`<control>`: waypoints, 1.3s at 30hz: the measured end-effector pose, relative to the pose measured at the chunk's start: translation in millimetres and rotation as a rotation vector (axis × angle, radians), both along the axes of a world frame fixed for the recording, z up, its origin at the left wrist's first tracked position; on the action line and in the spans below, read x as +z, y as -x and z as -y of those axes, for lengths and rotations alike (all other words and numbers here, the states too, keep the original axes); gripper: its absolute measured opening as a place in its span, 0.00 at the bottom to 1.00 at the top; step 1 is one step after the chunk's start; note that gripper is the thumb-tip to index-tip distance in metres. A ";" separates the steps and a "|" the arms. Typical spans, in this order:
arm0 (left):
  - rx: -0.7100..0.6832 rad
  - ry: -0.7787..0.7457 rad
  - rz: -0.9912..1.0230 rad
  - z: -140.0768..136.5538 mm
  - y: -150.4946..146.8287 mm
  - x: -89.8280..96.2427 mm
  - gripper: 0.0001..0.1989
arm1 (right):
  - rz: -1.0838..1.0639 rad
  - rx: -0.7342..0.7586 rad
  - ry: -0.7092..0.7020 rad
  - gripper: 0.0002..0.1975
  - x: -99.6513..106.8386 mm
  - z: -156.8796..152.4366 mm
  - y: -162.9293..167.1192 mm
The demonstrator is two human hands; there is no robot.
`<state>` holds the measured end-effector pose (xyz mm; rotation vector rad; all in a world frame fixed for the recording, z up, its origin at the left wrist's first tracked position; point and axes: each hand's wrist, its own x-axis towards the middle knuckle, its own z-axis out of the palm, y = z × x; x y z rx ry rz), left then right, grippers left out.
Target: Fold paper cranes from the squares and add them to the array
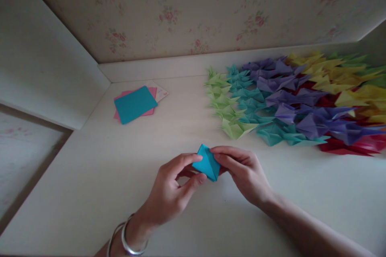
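Note:
A small folded square of blue origami paper (207, 164) is held just above the white table, standing on one corner with a crease running across it. My left hand (177, 188) grips its left side, thumb at the lower edge and index finger on the front face. On the right, my right hand (243, 170) pinches the upper right edge between thumb and index finger. The other fingers of both hands are partly hidden behind the paper. Two silver bangles (128, 235) circle my left wrist.
Rows of folded paper cranes (280, 100) in green, teal, purple, yellow and red cover the right back of the table (90, 176). At the back left, a teal sheet (135, 104) lies on pink sheets (150, 111). A floral-papered wall (181, 16) rises behind.

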<state>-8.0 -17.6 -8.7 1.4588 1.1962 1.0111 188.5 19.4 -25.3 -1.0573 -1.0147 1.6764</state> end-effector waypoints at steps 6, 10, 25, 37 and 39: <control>0.030 0.079 0.147 -2.6 3.7 2.3 0.09 | -0.106 0.113 -0.085 0.10 5.3 6.6 -5.9; 0.092 0.046 0.160 -4.4 4.4 3.9 0.06 | -0.065 0.140 -0.168 0.11 12.3 7.4 -5.7; 0.167 -0.045 0.075 -1.4 -2.2 -5.6 0.06 | 0.440 -0.159 -0.557 0.03 4.8 11.3 4.8; 0.259 -0.203 -0.032 1.2 2.6 -0.7 0.05 | 0.300 -0.040 -0.671 0.05 8.7 5.3 -2.1; 0.223 -0.207 -0.053 2.9 3.4 0.3 0.05 | 0.301 -0.043 -0.678 0.04 11.7 5.7 -2.7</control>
